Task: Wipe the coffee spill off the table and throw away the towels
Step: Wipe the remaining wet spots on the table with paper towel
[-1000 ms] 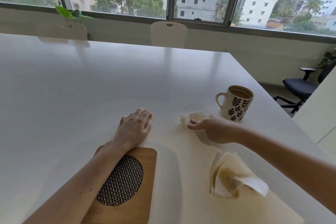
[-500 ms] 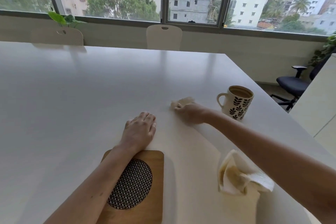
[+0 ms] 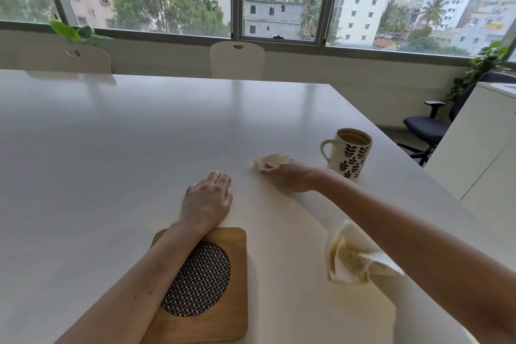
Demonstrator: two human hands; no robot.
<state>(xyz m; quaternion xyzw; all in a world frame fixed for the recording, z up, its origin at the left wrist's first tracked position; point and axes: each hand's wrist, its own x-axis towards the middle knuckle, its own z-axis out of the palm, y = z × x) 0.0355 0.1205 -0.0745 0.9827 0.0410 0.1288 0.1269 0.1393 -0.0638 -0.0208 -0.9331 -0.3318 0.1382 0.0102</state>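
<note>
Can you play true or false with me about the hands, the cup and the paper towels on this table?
1. The right hand presses a crumpled paper towel on the white table. True.
2. The white mug with black leaf print is tipped over. False: it stands upright with coffee inside.
3. The left hand lies flat, holding nothing. True.
4. A stained, bunched paper towel sits on the square wooden trivet. False: it lies on the table, right of the trivet.
5. The left forearm crosses over the trivet. True.
</note>
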